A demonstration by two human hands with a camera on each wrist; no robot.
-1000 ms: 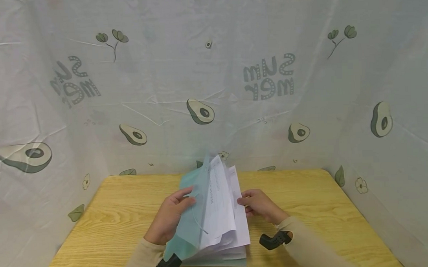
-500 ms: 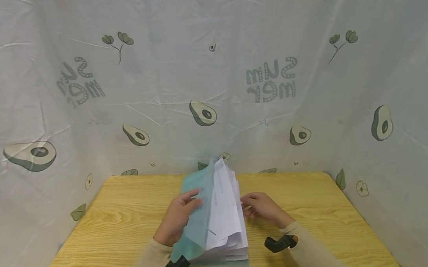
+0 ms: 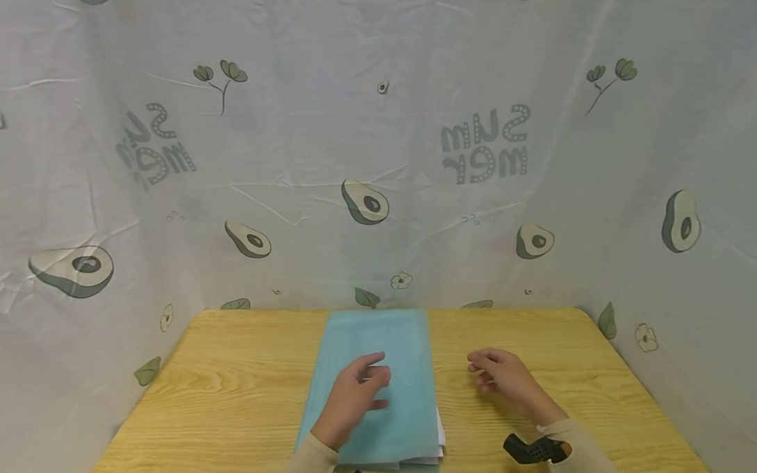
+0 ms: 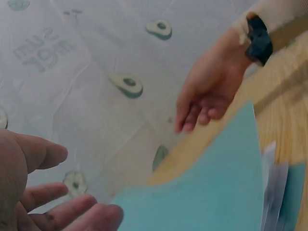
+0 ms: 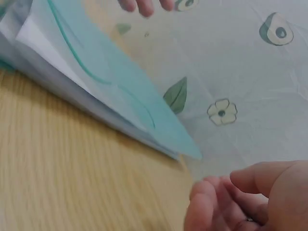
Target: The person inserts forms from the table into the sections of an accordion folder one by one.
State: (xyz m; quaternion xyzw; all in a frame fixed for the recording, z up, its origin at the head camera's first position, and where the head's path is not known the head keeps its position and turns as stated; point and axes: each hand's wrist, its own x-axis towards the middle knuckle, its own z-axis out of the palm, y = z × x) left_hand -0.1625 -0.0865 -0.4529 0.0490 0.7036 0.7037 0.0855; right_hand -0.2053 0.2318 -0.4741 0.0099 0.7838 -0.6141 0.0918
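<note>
A light blue-green document folder (image 3: 401, 340) lies on the wooden table, its cover down over a stack of white papers (image 3: 441, 433) that stick out at the near right corner. My left hand (image 3: 353, 397) hovers over the cover with fingers spread and relaxed, holding nothing. To the right of the folder, my right hand (image 3: 505, 378) hangs over the table with loosely curled fingers and nothing in them. The right wrist view shows the folder's edge with white sheets (image 5: 53, 53) under the cover and a thin green cord (image 5: 72, 53) along it.
The wooden table (image 3: 233, 381) reaches to a pale cloth backdrop (image 3: 299, 128) printed with avocados, leaves and mirrored lettering, which hangs behind it and at both sides. A black wrist mount (image 3: 533, 449) sits on the right sleeve.
The raised cover has come down flat over the papers. My right hand has let go of the sheets and moved right; my left hand has moved right over the cover and no longer grips it.
</note>
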